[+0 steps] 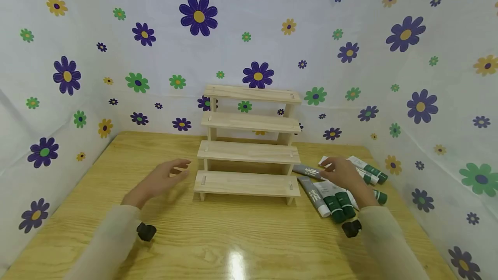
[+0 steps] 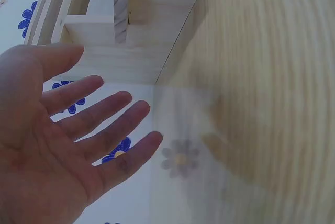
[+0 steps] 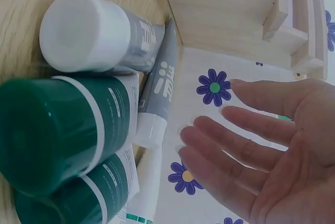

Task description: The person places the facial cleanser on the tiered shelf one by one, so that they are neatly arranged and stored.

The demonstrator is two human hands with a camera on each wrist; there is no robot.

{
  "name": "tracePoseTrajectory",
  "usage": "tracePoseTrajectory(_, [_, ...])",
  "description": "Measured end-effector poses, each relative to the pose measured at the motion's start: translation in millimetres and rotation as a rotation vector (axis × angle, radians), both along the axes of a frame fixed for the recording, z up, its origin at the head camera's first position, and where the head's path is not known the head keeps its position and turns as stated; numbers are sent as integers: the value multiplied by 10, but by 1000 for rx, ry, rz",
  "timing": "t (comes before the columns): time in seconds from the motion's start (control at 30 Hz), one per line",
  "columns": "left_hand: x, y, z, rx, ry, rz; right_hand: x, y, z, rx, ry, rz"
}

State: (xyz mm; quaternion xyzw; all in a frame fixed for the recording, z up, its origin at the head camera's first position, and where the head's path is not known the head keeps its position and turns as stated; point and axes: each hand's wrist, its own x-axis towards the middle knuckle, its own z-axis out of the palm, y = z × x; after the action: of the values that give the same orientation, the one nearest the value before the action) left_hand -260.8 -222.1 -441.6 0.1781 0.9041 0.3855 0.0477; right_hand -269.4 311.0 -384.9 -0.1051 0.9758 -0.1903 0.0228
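A wooden four-step display rack [image 1: 249, 152] stands in the middle of the table. My left hand [image 1: 165, 178] hovers to its left, fingers spread and holding nothing; in the left wrist view the palm [image 2: 47, 156] faces the rack's side. On the right, my right hand [image 1: 342, 174] is above a pile of squeeze tubes, its fingers relaxed and bare in the right wrist view. Grey tubes with white caps, such as the grey tube [image 1: 313, 195], lie nearest the rack. White tubes with green caps, including one green-capped tube [image 3: 68, 130], lie beside them, partly hidden under my right hand.
The wooden table [image 1: 241, 237] reaches back to a white cloth backdrop [image 1: 233, 51] with purple, yellow and green flowers. Cloth also rises along the left and right sides. A black wrist camera [image 1: 146, 231] sits on the left sleeve, and another black camera [image 1: 352, 228] on the right.
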Motion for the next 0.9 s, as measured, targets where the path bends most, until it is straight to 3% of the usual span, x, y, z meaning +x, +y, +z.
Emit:
tracePoseTrajectory(0.17, [19, 48, -63, 134, -54, -26, 6, -34, -5, -44, -35, 27])
tracePoseTrajectory(0.37, [10, 98, -140, 280, -122, -46, 38, -71, 6, -103, -139, 26])
tracePoseTrajectory(0.6, [15, 146, -174, 358, -152, -97, 56, -104, 24, -100, -233, -5])
tracePoseTrajectory(0.9, [45, 184, -230, 359, -169, -94, 97, -99, -91, -99, -254, 3])
